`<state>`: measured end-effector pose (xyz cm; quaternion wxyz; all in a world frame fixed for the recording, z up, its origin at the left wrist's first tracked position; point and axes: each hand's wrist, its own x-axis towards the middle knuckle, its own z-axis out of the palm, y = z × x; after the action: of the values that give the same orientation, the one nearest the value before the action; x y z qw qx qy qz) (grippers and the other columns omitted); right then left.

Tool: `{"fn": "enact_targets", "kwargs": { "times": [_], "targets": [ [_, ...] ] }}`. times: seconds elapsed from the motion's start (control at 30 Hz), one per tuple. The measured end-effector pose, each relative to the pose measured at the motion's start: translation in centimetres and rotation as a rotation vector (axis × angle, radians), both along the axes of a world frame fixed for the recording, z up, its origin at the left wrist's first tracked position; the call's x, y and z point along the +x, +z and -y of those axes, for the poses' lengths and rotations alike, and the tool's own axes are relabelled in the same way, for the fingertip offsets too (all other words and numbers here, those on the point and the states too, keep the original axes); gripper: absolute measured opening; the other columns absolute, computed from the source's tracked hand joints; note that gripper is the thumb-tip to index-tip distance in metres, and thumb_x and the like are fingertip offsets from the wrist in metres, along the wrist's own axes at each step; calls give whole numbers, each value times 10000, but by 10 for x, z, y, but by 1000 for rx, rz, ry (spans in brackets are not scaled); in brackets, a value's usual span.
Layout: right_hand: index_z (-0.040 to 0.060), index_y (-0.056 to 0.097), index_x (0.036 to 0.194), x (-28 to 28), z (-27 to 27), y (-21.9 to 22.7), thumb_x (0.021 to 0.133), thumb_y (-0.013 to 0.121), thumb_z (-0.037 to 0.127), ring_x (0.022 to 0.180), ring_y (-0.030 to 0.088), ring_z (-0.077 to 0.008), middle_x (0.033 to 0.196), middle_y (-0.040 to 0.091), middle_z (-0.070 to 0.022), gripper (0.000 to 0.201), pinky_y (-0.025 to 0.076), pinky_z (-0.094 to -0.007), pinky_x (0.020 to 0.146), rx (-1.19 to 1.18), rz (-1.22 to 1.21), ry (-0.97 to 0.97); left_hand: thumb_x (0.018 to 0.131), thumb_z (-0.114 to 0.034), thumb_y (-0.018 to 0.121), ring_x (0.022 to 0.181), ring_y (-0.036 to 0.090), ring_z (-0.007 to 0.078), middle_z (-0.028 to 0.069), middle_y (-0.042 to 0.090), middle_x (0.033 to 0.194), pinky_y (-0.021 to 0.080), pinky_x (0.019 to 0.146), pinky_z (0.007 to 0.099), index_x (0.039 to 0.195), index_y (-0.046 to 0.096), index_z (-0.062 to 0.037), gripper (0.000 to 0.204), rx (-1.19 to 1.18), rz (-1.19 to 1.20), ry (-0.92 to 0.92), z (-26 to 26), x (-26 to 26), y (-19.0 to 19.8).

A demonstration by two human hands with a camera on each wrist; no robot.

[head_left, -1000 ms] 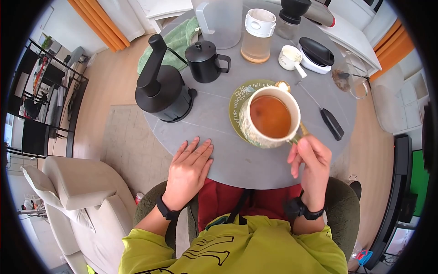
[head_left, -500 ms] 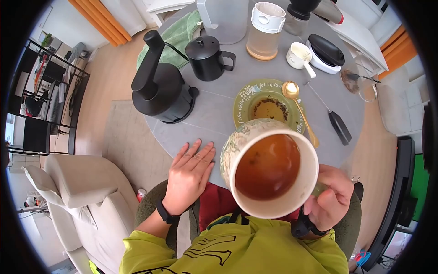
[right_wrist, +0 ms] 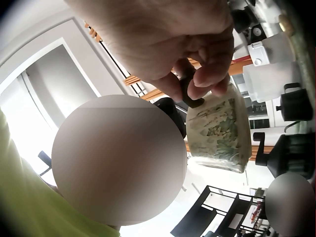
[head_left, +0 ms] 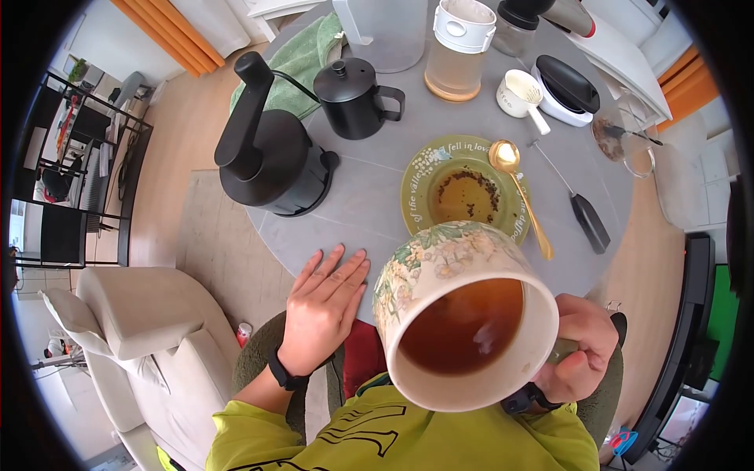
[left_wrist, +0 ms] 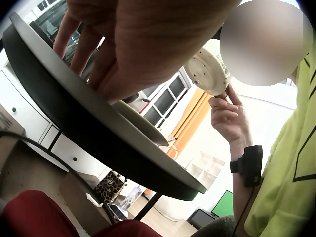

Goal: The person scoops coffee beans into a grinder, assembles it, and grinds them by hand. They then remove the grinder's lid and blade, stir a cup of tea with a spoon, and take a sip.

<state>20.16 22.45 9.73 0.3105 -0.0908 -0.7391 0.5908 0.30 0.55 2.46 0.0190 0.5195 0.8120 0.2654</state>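
Note:
A cream cup with a flower pattern (head_left: 459,259), part full of brown liquid, is held tilted toward the person by the right hand (head_left: 580,349), whose fingers curl round its green handle. The right wrist view has the cup (right_wrist: 219,131) close to the blurred face, with the right hand (right_wrist: 173,44) pinching the handle. The left hand (head_left: 322,310) rests flat on the table's near edge, fingers straight. Beyond the cup, a green saucer (head_left: 418,188) bears a little liquid with dark bits, and a gold spoon (head_left: 528,200) lies over its right rim.
A black grinder (head_left: 275,169), a black pot (head_left: 349,102) and a green towel (head_left: 294,82) stand or lie at the table's left. Toward the back are a lidded glass (head_left: 455,59), a small white cup (head_left: 518,93) and a black scale (head_left: 567,86). A frother (head_left: 589,224) lies at right.
The right hand has lifted the cup off the saucer and brought it toward the person, tilting it further. The saucer and spoon have come into fuller view. The left hand has stayed on the table.

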Motion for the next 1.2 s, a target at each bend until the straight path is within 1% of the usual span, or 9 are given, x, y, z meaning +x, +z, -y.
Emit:
{"fn": "enact_targets", "kwargs": {
  "times": [0.07,0.13,0.17,0.23,0.27,0.37,0.53,0.83,1.2],
  "targets": [
    [-64,675,816,-1,0,-3,846,716,386,464,516,-173,637,580,-144,452,361,-276,434,19,5,22,861,-71,675,1198,605,277,80,672,1234,414,1071,448,1134,707,-47,276,-13,-6,27,-2,2,3],
    [-76,668,861,-5,7,-8,871,701,330,473,526,-160,662,595,-145,408,366,-262,421,-202,1,-58,860,-71,675,1198,606,276,80,672,1233,413,1072,446,1134,708,-48,277,-19,-21,30,-2,2,0],
    [-76,668,861,-6,8,-9,871,701,330,473,526,-160,662,595,-145,408,366,-262,421,-201,2,-59,859,-71,676,1198,606,275,79,672,1232,413,1073,445,1134,708,-48,277,-25,-37,34,-2,2,0],
    [-89,650,938,-12,8,-11,919,656,266,483,539,-138,702,615,-129,356,382,-234,418,-519,59,-125,857,-72,677,1198,606,273,78,672,1233,412,1074,442,1134,708,-47,281,-47,-67,23,-1,3,0],
    [-86,632,977,-16,11,-14,957,610,231,478,536,-122,730,624,-114,319,389,-210,420,-543,66,-210,856,-73,677,1198,605,273,78,672,1233,412,1074,441,1134,708,-45,282,-46,-73,28,-2,3,0],
    [-71,625,949,-26,0,-26,976,582,219,467,531,-121,723,621,-109,294,388,-217,423,-496,75,-211,855,-76,676,1198,605,275,77,673,1232,414,1073,440,1130,706,-39,279,-39,-79,37,-3,4,0],
    [-14,629,854,-40,-6,-41,993,564,224,465,529,-113,699,614,-89,284,387,-216,423,-447,84,-337,839,-52,681,1198,607,292,89,680,1216,430,1059,447,1134,707,-50,296,-15,-70,37,-3,4,0],
    [-4,627,824,-46,-8,-58,983,593,301,485,536,-110,675,601,-70,345,410,-230,443,-489,153,-355,841,-64,683,1196,605,296,85,671,1232,433,1057,447,1147,698,-50,307,-10,-80,30,-2,4,-2],
    [4,631,828,-44,-4,-64,985,592,313,509,557,-113,688,609,-64,349,430,-233,457,-506,176,-347,838,-70,691,1200,604,298,87,669,1237,434,1056,449,1148,696,-46,311,0,-91,23,-1,5,-3]
  ]
}}
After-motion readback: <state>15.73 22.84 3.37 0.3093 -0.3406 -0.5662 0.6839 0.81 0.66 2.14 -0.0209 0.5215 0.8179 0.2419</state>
